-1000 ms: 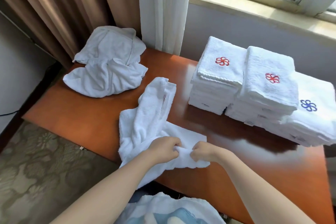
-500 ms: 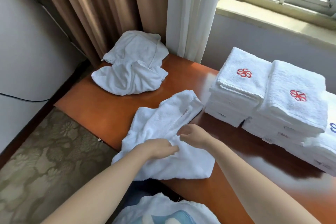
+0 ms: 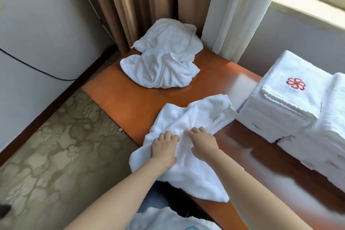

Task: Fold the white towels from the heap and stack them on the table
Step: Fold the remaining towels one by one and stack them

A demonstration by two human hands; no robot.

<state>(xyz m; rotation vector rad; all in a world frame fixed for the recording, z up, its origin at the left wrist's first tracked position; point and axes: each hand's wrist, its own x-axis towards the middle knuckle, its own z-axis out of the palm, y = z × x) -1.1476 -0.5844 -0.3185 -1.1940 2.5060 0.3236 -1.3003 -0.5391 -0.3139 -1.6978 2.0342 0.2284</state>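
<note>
Near the table edge, left hand and right hand rest side by side on the towel, whose long axis runs far-right. Fingers bent onto cloth; grip unclear.

Tabletop: orange-brown wood with a glossy lacquer that mirrors the window light. Loose towel and folded stacks: thick white terry cloth, matt and nubbly; the emblem is red stitched thread. Heap: thinner white cloth, smoother, finely creased. Brown curtain: woven fabric with a slight sheen. Carpet: matt, floral-patterned pile.
</note>
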